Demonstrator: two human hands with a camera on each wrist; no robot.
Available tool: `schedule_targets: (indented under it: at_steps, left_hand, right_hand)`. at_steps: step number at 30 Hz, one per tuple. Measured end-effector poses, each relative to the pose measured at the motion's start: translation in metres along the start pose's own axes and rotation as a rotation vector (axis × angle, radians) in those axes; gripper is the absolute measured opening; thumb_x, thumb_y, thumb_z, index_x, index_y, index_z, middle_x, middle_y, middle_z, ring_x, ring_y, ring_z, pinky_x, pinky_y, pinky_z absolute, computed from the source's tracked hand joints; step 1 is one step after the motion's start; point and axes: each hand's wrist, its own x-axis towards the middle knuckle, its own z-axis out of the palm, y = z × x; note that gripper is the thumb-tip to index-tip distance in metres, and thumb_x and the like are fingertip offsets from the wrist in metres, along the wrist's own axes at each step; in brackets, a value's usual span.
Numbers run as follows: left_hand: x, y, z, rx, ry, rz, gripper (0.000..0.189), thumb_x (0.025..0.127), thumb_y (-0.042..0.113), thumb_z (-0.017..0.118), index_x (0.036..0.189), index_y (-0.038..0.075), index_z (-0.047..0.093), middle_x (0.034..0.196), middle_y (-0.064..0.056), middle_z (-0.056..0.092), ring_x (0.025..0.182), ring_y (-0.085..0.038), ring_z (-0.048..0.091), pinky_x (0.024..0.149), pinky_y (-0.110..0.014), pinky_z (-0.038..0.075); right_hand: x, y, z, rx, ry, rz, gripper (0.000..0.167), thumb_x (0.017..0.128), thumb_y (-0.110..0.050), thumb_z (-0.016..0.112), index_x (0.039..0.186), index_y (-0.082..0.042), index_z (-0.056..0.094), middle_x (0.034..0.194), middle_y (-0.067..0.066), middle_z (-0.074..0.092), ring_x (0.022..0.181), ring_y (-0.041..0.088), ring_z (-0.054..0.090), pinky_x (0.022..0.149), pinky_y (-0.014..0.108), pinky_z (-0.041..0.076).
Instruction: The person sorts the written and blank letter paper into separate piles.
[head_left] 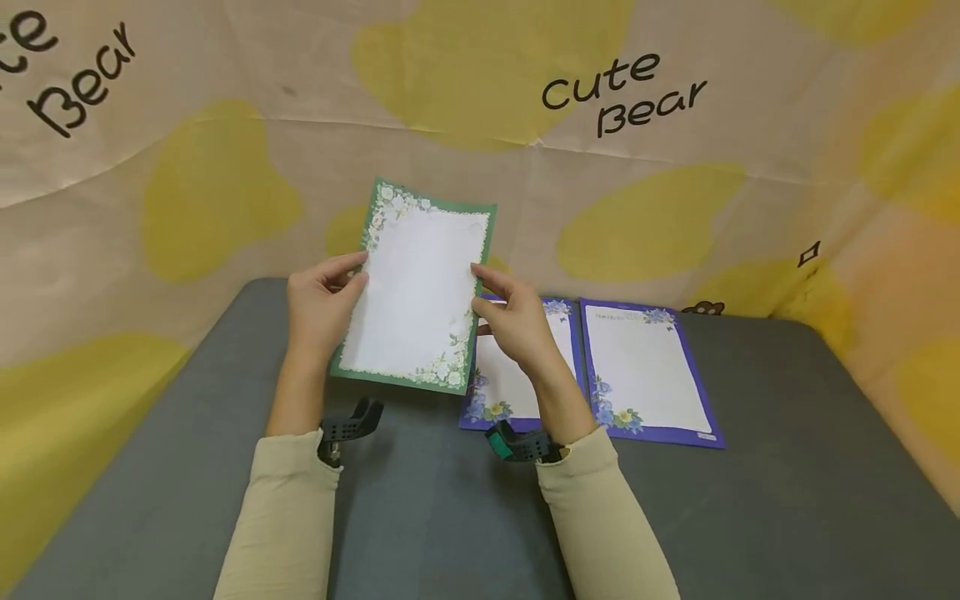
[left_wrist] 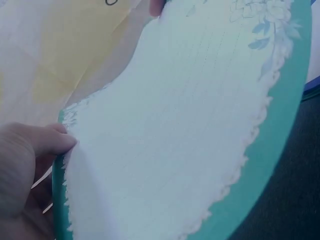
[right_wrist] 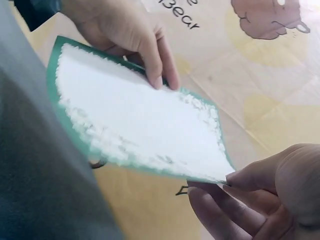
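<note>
A sheet of stationery paper (head_left: 420,292) with a green border and white printed flowers is held up above the table in the head view. My left hand (head_left: 322,304) pinches its left edge between thumb and fingers. On the opposite edge, my right hand (head_left: 513,317) pinches it the same way. In the left wrist view the paper (left_wrist: 165,130) bows in a curve, and faint ruled lines show on its white middle. The right wrist view shows both the left hand (right_wrist: 135,40) and the right hand (right_wrist: 265,195) at the paper's edges.
Two purple-bordered sheets lie side by side on the grey table (head_left: 787,467); the right sheet (head_left: 645,367) is fully visible, while the left sheet (head_left: 517,383) is partly covered by my right hand and the green paper. A patterned cloth (head_left: 465,83) hangs behind the table.
</note>
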Motion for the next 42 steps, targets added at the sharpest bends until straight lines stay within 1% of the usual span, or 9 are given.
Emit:
schedule_targets:
  at_steps: [5,9,13,18,29,32,35,38,42]
  left_hand:
    - [0.0,-0.003,-0.002,0.064,-0.024,-0.052,0.024,0.092,0.008,0.073,0.116,0.007,0.078,0.08,-0.002,0.066,0.067,-0.007,0.053,0.061,-0.015,0.045]
    - [0.0,-0.004,-0.006,0.121,-0.106,-0.174,0.028,0.093,0.012,0.072,0.121,0.01,0.076,0.106,-0.013,0.07,0.077,-0.009,0.054,0.062,-0.015,0.045]
    - [-0.001,-0.011,-0.01,0.209,-0.193,-0.266,0.033,0.095,0.017,0.07,0.128,0.013,0.072,0.119,-0.016,0.068,0.083,-0.014,0.055,0.061,-0.019,0.045]
    - [-0.003,-0.022,-0.009,0.285,-0.249,-0.281,0.035,0.097,0.017,0.068,0.131,0.014,0.07,0.115,-0.018,0.071,0.084,-0.023,0.06,0.062,-0.026,0.047]
    - [-0.007,-0.036,-0.006,0.359,-0.309,-0.312,0.036,0.097,0.015,0.067,0.132,0.011,0.069,0.109,-0.023,0.072,0.073,-0.024,0.059,0.059,-0.03,0.045]
    - [-0.008,-0.037,-0.005,0.395,-0.33,-0.314,0.037,0.097,0.015,0.066,0.133,0.01,0.068,0.11,-0.023,0.072,0.076,-0.025,0.061,0.061,-0.03,0.046]
    - [-0.009,-0.038,-0.004,0.416,-0.351,-0.316,0.037,0.097,0.015,0.065,0.134,0.009,0.067,0.109,-0.023,0.072,0.077,-0.027,0.061,0.061,-0.03,0.047]
    - [-0.01,-0.039,-0.003,0.426,-0.361,-0.323,0.038,0.097,0.015,0.065,0.134,0.008,0.067,0.11,-0.023,0.071,0.078,-0.026,0.061,0.061,-0.031,0.047]
    - [-0.012,-0.042,-0.002,0.438,-0.369,-0.326,0.037,0.097,0.015,0.065,0.133,0.007,0.067,0.11,-0.024,0.071,0.077,-0.026,0.058,0.061,-0.031,0.044]
  right_hand:
    - [0.004,0.013,0.007,-0.057,0.02,0.004,0.049,0.101,-0.006,0.058,0.148,-0.019,0.053,0.155,0.01,0.05,0.08,0.022,0.074,0.087,0.051,0.061]
    - [0.009,0.025,0.014,-0.131,0.008,0.004,0.049,0.1,-0.007,0.058,0.148,-0.019,0.054,0.155,0.01,0.051,0.072,0.028,0.073,0.081,0.048,0.062]
    - [0.011,0.034,0.021,-0.206,-0.011,0.008,0.049,0.1,-0.007,0.058,0.148,-0.02,0.054,0.152,0.012,0.053,0.069,0.036,0.071,0.061,0.032,0.055]
    - [0.011,0.043,0.029,-0.287,-0.013,0.001,0.049,0.1,-0.007,0.059,0.147,-0.017,0.055,0.148,0.013,0.058,0.041,0.015,0.045,0.044,0.021,0.035]
    - [0.014,0.061,0.036,-0.43,0.019,0.0,0.047,0.096,-0.008,0.063,0.143,-0.013,0.059,0.139,0.015,0.065,0.041,0.009,0.022,0.042,0.022,0.028]
    - [0.014,0.064,0.038,-0.458,0.03,0.008,0.048,0.095,-0.01,0.066,0.142,-0.013,0.06,0.093,0.013,0.074,0.041,0.009,0.021,0.042,0.022,0.027]
    - [0.014,0.068,0.04,-0.495,0.05,0.017,0.049,0.093,-0.013,0.07,0.141,-0.015,0.062,0.056,0.005,0.048,0.042,0.009,0.022,0.041,0.022,0.025]
    - [0.014,0.071,0.042,-0.541,0.093,0.002,0.047,0.091,-0.016,0.072,0.137,-0.016,0.065,0.054,0.005,0.051,0.043,0.009,0.025,0.041,0.022,0.023]
    - [0.013,0.075,0.045,-0.595,0.121,-0.007,0.043,0.09,-0.02,0.073,0.133,-0.017,0.069,0.075,0.012,0.071,0.044,0.009,0.026,0.041,0.022,0.021]
